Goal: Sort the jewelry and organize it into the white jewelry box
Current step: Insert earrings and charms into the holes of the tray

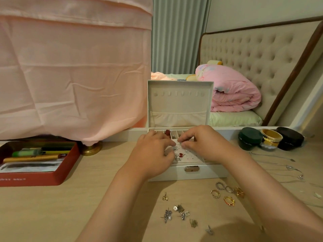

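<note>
Over the jewelry box (180, 174), left hand (153, 154) and right hand (204, 144) meet, fingers (187, 137) pinching an earring (180, 142).

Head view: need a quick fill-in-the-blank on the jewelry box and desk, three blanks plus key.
1. The lid of the white jewelry box stands ____.
2. On the desk, the rings lie to the ____ of the loose earrings.
3. The tin left of the box is coloured ____.
Missing words: open; right; red.
</note>
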Demonstrator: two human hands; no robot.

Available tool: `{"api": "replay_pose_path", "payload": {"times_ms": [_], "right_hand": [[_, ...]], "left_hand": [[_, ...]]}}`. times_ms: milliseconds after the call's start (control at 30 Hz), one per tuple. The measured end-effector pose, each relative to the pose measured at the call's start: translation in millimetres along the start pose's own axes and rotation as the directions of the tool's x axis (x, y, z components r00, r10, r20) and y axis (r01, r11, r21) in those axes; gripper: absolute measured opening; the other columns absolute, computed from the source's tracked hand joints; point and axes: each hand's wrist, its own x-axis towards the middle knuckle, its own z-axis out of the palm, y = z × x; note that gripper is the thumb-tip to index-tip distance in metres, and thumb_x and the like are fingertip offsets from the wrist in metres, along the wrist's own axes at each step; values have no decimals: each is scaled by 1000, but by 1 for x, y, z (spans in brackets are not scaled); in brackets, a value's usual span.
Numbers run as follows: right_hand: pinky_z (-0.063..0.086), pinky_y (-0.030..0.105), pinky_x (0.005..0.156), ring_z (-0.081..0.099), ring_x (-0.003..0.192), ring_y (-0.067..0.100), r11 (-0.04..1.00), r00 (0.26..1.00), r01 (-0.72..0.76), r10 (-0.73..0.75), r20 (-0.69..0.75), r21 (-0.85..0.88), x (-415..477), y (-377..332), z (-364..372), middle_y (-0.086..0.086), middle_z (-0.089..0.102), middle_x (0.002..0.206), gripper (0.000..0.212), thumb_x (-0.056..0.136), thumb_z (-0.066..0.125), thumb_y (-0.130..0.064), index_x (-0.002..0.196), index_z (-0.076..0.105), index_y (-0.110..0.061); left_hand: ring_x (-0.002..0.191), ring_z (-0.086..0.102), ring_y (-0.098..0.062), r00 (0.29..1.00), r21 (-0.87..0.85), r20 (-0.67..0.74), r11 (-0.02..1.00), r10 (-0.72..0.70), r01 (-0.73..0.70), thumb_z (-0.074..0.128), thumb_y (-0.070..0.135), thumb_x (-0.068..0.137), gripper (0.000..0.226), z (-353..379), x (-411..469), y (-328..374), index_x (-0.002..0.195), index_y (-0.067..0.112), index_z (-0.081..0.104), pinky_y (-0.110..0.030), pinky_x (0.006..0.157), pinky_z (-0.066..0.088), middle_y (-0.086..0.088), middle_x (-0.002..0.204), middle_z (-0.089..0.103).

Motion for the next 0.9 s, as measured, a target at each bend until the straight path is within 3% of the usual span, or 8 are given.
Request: {"api": "replay_pose_path", "payload": {"times_ms": [100, 367, 467, 533, 667, 800, 900], "right_hand": [[52, 37, 94, 64, 100, 4, 998, 999, 14, -12, 32, -61, 2, -2, 3, -16, 73, 106, 16, 89, 74, -32, 104, 77, -36], [53, 36, 87, 64, 95, 9, 985, 994, 59, -44, 96, -162, 2, -6, 2, -13, 73, 101, 15, 93, 70, -29, 104, 78, -36], [53, 36, 86, 62, 99, 11, 969, 991, 88, -63, 114, -229, 0, -8, 3, -14, 70, 102, 22, 95, 66, -31, 114, 74, -39], [52, 34, 88, 61, 97, 7, 977, 996, 54, -39, 74, -205, -3, -8, 1, -16, 71, 107, 28, 96, 65, -31, 122, 70, -38], [49, 29, 81, 60, 96, 5, 969, 998, 54, -48, 31, -242, -9, -10, 2, -17, 70, 108, 17, 95, 64, -31, 106, 75, -38], [49, 30, 84, 61, 102, 7, 976, 998, 58, -57, 8, -212, -18, -13, 0, -15, 67, 111, 19, 95, 65, -29, 110, 74, -35], [49, 29, 83, 55, 86, -2, 984, 995, 59, -71, -67, -166, -33, -18, -12, -16, 65, 108, 16, 95, 66, -29, 109, 74, -34]], "left_hand": [[123, 37, -10, 999, 35, 37, 999, 13, -15, 45, 46, 91, 43, 3, -2, -5, 130, 38, 61, -31, 106, 26, 17, 132, 54], [121, 37, -10, 999, 0, 3, 999, 36, -36, 53, 44, 89, 43, 5, -4, -5, 131, 37, 59, -31, 104, 28, 15, 129, 54], [120, 37, -10, 999, -17, 7, 999, 35, -35, 54, 44, 89, 43, 4, -4, -5, 131, 38, 59, -31, 105, 30, 15, 128, 54], [120, 37, -10, 999, -21, 9, 999, 36, -35, 54, 43, 89, 43, 3, -4, -5, 131, 37, 59, -32, 106, 30, 15, 128, 54], [122, 39, -12, 999, -30, 2, 999, 38, -38, 55, 42, 90, 41, 1, -5, -4, 130, 35, 61, -35, 107, 32, 13, 130, 54], [119, 40, -10, 999, -72, -30, 997, 36, -38, 54, 42, 93, 35, -3, -9, 1, 126, 35, 64, -35, 106, 35, 15, 126, 56], [111, 43, -9, 996, -96, -74, 994, 42, -49, 58, 42, 91, 26, -8, -15, 6, 115, 35, 67, -32, 100, 37, 15, 115, 57]]}}
